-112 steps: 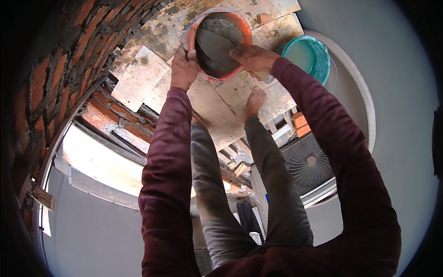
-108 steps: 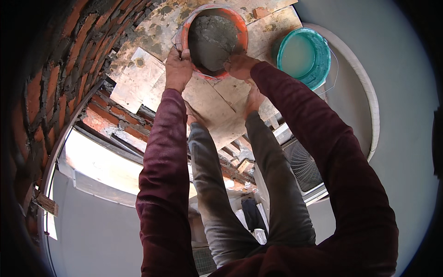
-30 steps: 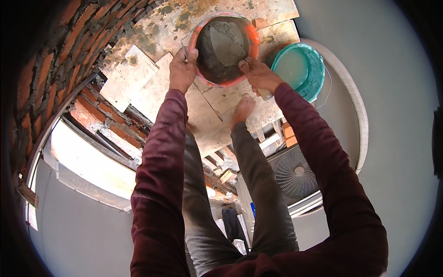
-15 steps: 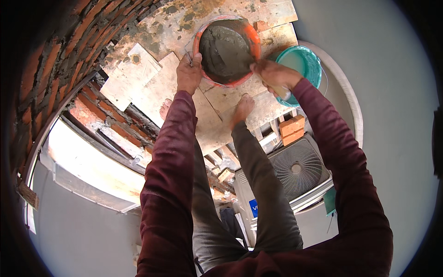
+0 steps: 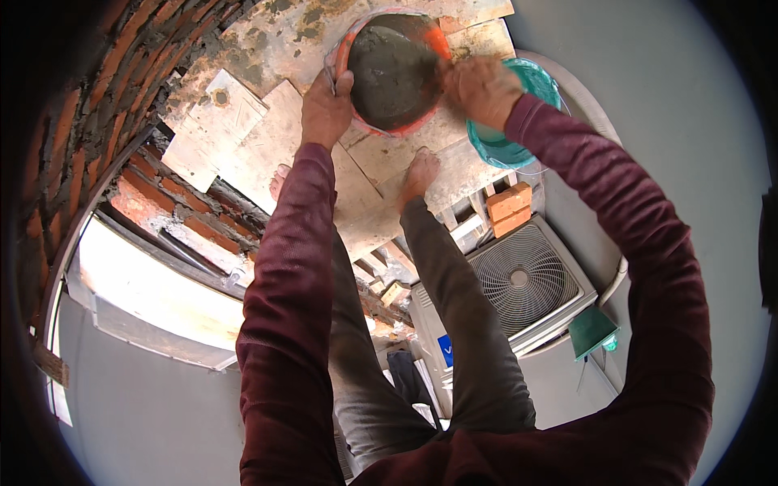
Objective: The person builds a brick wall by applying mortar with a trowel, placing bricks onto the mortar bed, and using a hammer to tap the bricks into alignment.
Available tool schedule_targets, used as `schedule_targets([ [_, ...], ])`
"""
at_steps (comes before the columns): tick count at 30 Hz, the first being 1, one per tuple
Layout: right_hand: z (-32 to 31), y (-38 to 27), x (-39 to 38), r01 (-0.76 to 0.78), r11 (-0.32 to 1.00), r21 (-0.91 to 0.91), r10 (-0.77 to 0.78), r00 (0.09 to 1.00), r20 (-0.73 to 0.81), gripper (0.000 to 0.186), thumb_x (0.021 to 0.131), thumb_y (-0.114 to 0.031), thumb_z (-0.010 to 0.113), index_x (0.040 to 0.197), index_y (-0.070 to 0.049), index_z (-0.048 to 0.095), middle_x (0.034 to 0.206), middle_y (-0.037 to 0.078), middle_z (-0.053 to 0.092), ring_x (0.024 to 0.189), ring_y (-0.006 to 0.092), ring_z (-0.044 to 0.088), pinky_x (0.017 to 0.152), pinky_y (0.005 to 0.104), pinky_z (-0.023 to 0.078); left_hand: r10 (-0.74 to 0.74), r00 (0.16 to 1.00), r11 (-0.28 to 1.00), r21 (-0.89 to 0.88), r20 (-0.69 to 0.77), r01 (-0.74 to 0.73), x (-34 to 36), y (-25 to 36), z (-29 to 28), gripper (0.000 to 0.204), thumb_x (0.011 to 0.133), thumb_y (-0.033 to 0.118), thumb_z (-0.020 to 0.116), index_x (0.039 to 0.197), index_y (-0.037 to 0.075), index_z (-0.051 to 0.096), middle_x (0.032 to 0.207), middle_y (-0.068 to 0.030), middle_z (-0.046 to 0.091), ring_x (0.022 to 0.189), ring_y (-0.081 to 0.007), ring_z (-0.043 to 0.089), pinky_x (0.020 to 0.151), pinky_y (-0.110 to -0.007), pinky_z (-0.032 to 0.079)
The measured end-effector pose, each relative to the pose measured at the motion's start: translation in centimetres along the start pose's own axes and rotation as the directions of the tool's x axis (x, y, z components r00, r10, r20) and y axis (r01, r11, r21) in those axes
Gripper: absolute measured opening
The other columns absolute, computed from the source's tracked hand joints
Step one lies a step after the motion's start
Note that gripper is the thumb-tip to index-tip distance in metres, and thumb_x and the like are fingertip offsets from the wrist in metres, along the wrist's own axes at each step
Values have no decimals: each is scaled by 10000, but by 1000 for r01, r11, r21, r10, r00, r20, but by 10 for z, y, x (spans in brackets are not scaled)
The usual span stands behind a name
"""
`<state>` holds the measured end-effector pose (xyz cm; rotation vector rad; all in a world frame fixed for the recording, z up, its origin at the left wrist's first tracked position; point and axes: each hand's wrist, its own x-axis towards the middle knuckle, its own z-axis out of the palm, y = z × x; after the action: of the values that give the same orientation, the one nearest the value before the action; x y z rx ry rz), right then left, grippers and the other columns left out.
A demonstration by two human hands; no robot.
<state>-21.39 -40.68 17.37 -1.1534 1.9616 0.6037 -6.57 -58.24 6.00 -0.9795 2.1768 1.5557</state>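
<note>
An orange bucket (image 5: 438, 42) holds wet grey mortar (image 5: 393, 77) and stands on the boards at the top. My left hand (image 5: 326, 109) grips its left rim, the thumb over the edge and the wire handle beside the fingers. At the bucket's right rim, my right hand (image 5: 485, 91) is closed and blurred by motion. It holds a trowel whose pale handle shows only in the earlier frame; the blade is hidden. Below and behind this hand is a teal bucket (image 5: 506, 154) with pale liquid, partly covered by my hand and forearm.
My bare feet stand on worn wooden boards (image 5: 356, 194). A rough brick wall (image 5: 105, 89) rises at left. Two orange bricks (image 5: 510, 209) lie beside a fan unit (image 5: 523, 279) below the boards. A green object (image 5: 592, 332) sits at lower right.
My right hand has turned and risen along the bucket's right rim, hiding the trowel handle. The mortar's surface has changed shape. The whole view has shifted slightly; my left hand keeps its grip.
</note>
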Motion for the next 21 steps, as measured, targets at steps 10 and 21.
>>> schedule_targets([
  [10, 55, 32, 60, -10, 993, 121, 2, 998, 65, 265, 876, -130, 498, 1072, -19, 637, 1108, 113, 662, 999, 259, 652, 858, 378, 518, 78, 996, 996, -44, 51, -75, 13, 20, 7, 342, 928, 310, 584, 1146, 47, 599, 1010, -209, 667, 972, -370, 638, 828, -401, 494],
  [21, 96, -9, 35, 0, 844, 537, -122, 974, 190, 294, 725, -111, 545, 931, 87, 615, 970, 292, 630, 970, 398, 622, 853, 430, 500, -140, 980, 988, -45, 141, 147, 15, -29, -12, 336, 948, 385, 555, 1094, 94, 637, 893, -104, 668, 846, -234, 625, 796, -332, 476],
])
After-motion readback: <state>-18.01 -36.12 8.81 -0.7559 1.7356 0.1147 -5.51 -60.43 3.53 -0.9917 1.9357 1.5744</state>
